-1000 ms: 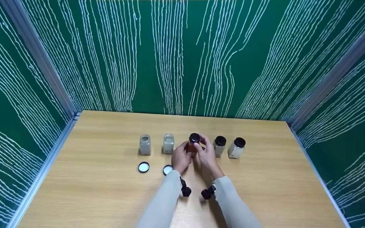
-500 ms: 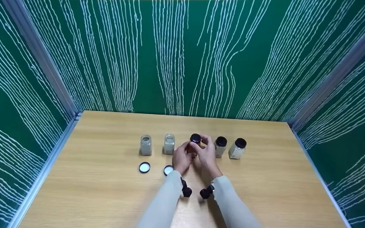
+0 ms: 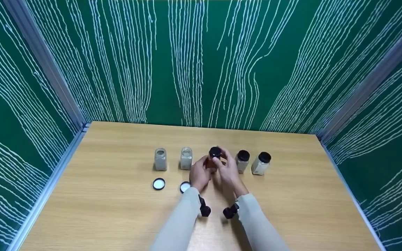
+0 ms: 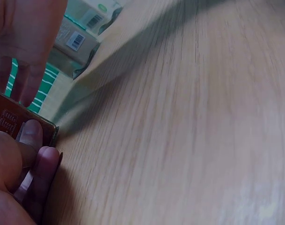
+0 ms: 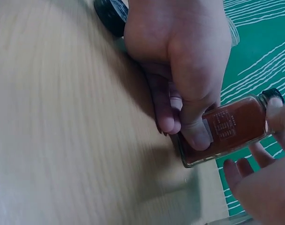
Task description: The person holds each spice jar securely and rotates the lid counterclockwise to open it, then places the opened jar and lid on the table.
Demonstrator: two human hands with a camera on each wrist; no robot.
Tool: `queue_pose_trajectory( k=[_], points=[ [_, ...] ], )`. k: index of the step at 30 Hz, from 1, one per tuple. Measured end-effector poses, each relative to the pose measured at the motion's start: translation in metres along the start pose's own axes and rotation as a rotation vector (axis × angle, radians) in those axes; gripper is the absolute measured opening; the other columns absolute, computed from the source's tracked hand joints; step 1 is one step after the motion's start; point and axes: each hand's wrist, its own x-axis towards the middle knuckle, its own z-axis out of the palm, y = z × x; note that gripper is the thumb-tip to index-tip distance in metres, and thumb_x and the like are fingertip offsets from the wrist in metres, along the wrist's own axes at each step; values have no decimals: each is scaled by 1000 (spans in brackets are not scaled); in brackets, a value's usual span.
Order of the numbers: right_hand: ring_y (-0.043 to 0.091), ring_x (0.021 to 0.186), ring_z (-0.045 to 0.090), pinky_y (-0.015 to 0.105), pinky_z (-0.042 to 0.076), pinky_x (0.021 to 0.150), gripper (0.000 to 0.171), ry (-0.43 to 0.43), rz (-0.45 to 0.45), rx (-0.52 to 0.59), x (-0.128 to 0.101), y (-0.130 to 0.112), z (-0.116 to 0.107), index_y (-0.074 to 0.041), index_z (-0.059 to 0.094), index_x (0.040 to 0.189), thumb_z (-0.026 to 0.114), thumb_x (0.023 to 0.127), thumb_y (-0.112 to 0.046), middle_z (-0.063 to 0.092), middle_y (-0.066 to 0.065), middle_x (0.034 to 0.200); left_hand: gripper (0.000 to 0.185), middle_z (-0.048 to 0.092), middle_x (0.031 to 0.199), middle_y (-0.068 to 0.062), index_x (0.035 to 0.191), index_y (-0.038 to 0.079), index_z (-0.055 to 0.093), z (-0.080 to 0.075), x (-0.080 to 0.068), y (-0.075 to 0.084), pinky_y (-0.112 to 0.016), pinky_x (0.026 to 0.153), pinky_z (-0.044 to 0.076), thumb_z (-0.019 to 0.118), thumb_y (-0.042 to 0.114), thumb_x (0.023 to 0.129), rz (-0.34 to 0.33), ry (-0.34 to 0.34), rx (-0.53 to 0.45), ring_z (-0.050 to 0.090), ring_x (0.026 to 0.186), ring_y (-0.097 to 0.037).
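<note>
A square glass jar of red-brown powder [image 5: 243,122] with a black lid [image 3: 215,151] is between my two hands in the middle of the row. My left hand [image 3: 199,174] grips its lower body, thumb flat on the label side in the right wrist view. At the top, my right hand [image 3: 229,171] holds the lid between thumb and fingers; the other fingers stand off the glass [image 5: 268,187]. The jar is upright, its base at or just above the table; I cannot tell which.
Left of my hands stand two uncapped jars, one farther left [image 3: 160,159] and one nearer [image 3: 186,158]. Their lids [image 3: 158,183] [image 3: 185,187] lie upturned in front. Two black-lidded jars [image 3: 242,161] [image 3: 261,163] stand to the right. A green wall [image 3: 162,87] backs the wooden table [image 3: 117,209].
My right thumb and wrist have swung slightly left and then back right at the lid. My left hand keeps its grip, and the jar stays in place.
</note>
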Motion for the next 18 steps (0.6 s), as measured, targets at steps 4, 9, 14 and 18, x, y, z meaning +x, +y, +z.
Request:
queue_pose_trajectory(
  k=[4, 9, 14, 18],
  points=[
    [43, 133, 46, 55, 41, 109, 58, 74, 18, 6, 0, 1, 2, 5, 45, 144, 72, 93, -1, 51, 28, 144, 45, 75, 118, -6, 127, 17, 71, 0, 0, 1, -43, 87, 54, 82, 17, 84, 3, 1, -2, 70, 104, -26],
    [38, 129, 51, 51, 43, 107, 51, 152, 87, -10, 5, 11, 6, 1, 52, 133, 79, 90, -8, 55, 23, 139, 45, 75, 119, -5, 127, 18, 71, 1, -1, 1, -45, 90, 53, 81, 14, 84, 7, 6, 8, 70, 108, -28],
    [37, 134, 50, 52, 43, 109, 41, 103, 117, -39, 3, 10, 4, -3, 53, 136, 68, 98, -6, 54, 21, 142, 40, 75, 117, -3, 124, 20, 72, 1, -1, 0, -41, 84, 54, 78, 11, 85, -6, 1, 16, 70, 101, -26],
    [41, 135, 48, 55, 40, 111, 39, 27, 59, -57, 3, 9, 2, 0, 51, 140, 58, 102, -1, 54, 24, 142, 41, 75, 117, -4, 126, 19, 71, 0, -1, 1, -38, 78, 55, 77, 11, 86, -18, -2, -2, 70, 96, -25]
  ],
)
